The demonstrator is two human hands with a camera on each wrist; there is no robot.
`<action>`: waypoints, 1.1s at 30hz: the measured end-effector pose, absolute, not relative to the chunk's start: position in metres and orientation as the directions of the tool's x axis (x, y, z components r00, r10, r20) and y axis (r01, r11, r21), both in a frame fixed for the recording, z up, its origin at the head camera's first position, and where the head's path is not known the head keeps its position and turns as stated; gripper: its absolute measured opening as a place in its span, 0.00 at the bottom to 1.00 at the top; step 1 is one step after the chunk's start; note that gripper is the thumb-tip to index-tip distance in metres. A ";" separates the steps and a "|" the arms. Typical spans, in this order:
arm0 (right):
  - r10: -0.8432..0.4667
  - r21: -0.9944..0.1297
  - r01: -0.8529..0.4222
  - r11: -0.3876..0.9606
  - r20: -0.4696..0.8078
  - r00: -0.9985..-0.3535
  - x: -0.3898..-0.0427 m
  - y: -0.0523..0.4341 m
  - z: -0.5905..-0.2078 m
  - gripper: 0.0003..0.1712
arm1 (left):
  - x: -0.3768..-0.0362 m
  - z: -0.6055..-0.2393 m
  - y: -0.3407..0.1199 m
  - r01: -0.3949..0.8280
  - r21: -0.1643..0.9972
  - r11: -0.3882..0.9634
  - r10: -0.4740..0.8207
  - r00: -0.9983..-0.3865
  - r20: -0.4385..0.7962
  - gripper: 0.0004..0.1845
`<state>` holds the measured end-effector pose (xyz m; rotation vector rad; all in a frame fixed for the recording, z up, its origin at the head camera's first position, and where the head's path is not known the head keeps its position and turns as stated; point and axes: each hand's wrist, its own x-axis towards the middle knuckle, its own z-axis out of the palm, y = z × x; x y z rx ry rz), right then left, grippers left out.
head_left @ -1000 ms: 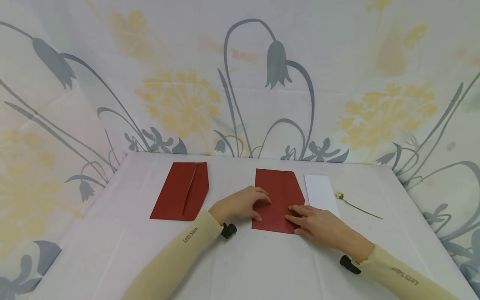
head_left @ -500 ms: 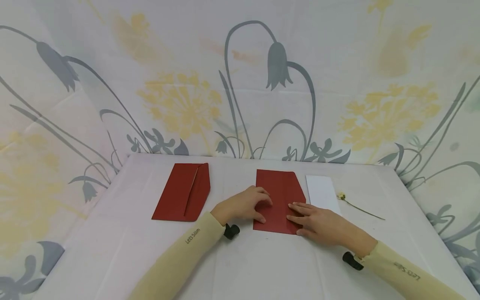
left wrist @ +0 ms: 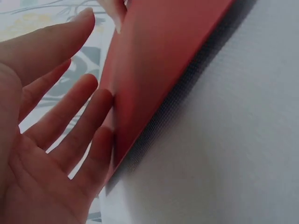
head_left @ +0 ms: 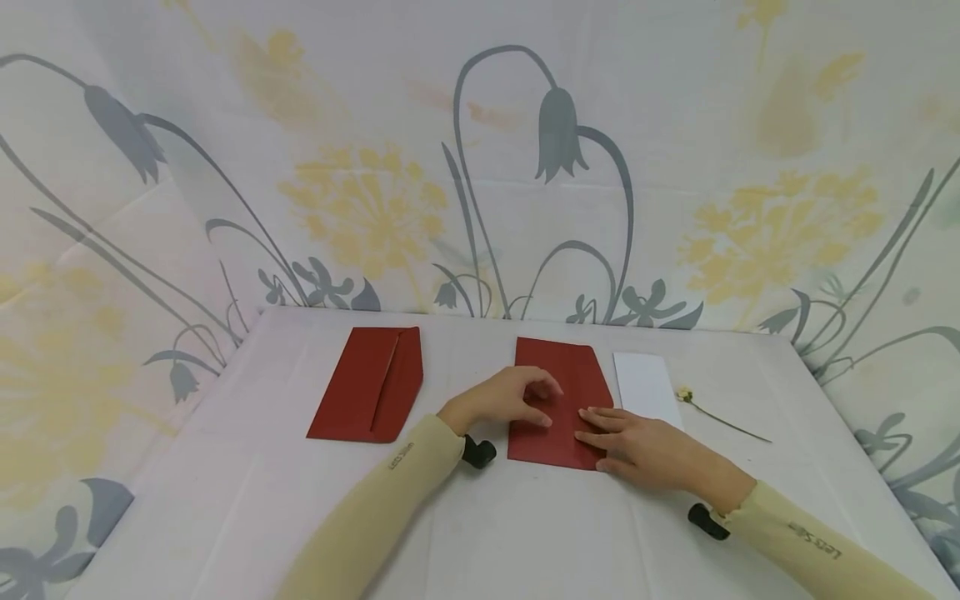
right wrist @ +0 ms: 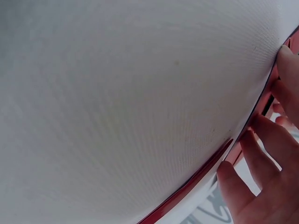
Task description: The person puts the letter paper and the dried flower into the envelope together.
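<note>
Two hands on one red envelope (head_left: 558, 400), long axis running away from the person, left hand (head_left: 510, 400) loosely curled touching it, right hand (head_left: 641, 450) flat, fingers pressing its near right corner

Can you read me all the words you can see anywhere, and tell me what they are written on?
"Lets Slim" on the beige right sleeve, seen upside down, small but legible.
Small dark print on the beige left sleeve: too blurred to read.
No writing shows on the two red paper envelopes, the white paper slip or the flowered cloth backdrop.
</note>
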<state>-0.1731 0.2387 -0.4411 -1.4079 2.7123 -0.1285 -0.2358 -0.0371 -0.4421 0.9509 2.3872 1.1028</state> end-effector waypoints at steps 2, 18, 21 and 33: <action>-0.819 -0.110 -0.813 0.572 -0.034 -0.572 -0.173 0.240 -0.442 0.28 | -0.238 -0.442 -0.033 0.462 0.745 0.481 0.703 -0.711 -0.013 0.19; -0.826 -0.080 -0.823 0.563 -0.027 -0.562 -0.176 0.242 -0.439 0.30 | -0.254 -0.435 -0.002 0.623 0.480 0.618 0.754 -0.642 -0.136 0.24; -0.827 -0.077 -0.824 0.561 -0.023 -0.561 -0.176 0.240 -0.439 0.29 | -0.252 -0.434 -0.002 0.635 0.436 0.637 0.751 -0.638 -0.169 0.26; -0.807 -0.129 -0.797 0.590 -0.048 -0.589 -0.175 0.238 -0.438 0.29 | -0.253 -0.437 -0.004 0.602 0.435 0.670 0.716 -0.678 -0.165 0.23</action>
